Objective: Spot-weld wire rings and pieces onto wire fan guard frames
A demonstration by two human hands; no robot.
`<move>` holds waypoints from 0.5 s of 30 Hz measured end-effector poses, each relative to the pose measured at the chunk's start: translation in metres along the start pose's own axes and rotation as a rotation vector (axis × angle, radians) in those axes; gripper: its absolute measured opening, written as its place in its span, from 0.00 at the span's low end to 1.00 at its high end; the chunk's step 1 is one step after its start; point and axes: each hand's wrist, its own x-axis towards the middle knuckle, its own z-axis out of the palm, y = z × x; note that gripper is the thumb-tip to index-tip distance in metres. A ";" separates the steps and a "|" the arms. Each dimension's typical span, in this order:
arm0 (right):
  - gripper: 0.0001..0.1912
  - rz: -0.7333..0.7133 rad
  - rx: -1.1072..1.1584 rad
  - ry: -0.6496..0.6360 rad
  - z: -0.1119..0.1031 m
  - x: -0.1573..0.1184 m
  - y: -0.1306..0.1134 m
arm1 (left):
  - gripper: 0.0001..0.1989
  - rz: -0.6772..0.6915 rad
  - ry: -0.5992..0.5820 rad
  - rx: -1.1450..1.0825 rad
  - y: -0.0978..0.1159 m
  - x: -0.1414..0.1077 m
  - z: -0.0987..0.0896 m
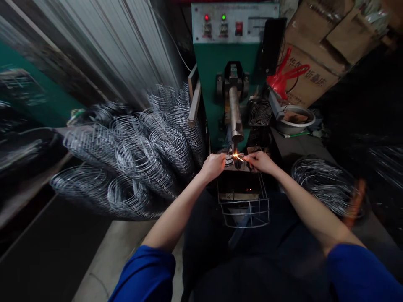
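A wire frame hangs in front of me, its top edge under the electrode of a green spot-welding machine. My left hand grips the frame's top wire on the left of the electrode. My right hand grips it on the right. Orange sparks flare between my two hands at the weld point. Both sleeves are blue.
Several stacks of round wire guards lie to the left. Another heap of wire parts sits at the right. A small fan, a metal bowl, a red clamp and cardboard boxes stand behind, right of the machine.
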 end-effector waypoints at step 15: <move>0.17 -0.246 0.061 0.510 0.004 -0.146 -0.038 | 0.52 -0.671 -0.107 -1.674 -0.007 -0.150 0.103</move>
